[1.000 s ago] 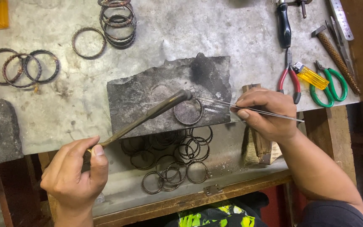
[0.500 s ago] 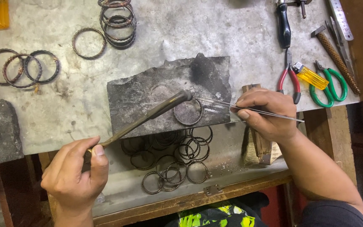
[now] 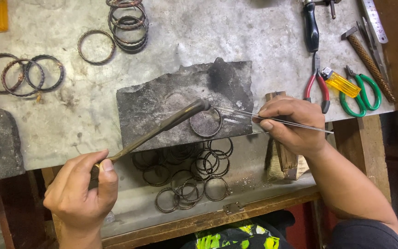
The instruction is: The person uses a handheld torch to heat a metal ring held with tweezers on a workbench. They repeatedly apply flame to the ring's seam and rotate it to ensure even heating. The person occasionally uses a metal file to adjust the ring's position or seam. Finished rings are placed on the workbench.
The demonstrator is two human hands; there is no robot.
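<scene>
Left hand (image 3: pixel 81 191) is fisted around the tail of a long bent metal torch pipe (image 3: pixel 162 127), its tip at 9 o'clock of the thin ring (image 3: pixel 205 122) lying flat on the charred block (image 3: pixel 162 103). Right hand (image 3: pixel 291 124) pinches fine tweezers (image 3: pixel 272 119) shut (empty, tips just short of the ring at 3 o'clock). Ring looks light, stiff, probably hot; best gripped at its rim with the tweezers.

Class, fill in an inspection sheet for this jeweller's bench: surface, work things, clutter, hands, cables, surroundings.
Surface: grey bench top, scuffed; charred block in the middle.
Work things: ring lies on the block; torch tip at its edge; thin wire reaches toward it.
Clutter: bangles at left, stacked rings, loose rings in the drawer, pliers, lighter, scissors, file.
Hands: left hand grips the torch; right hand pinches the wire.
Cables: nothing seen.
Surroundings: wooden frame, dark floor.
</scene>
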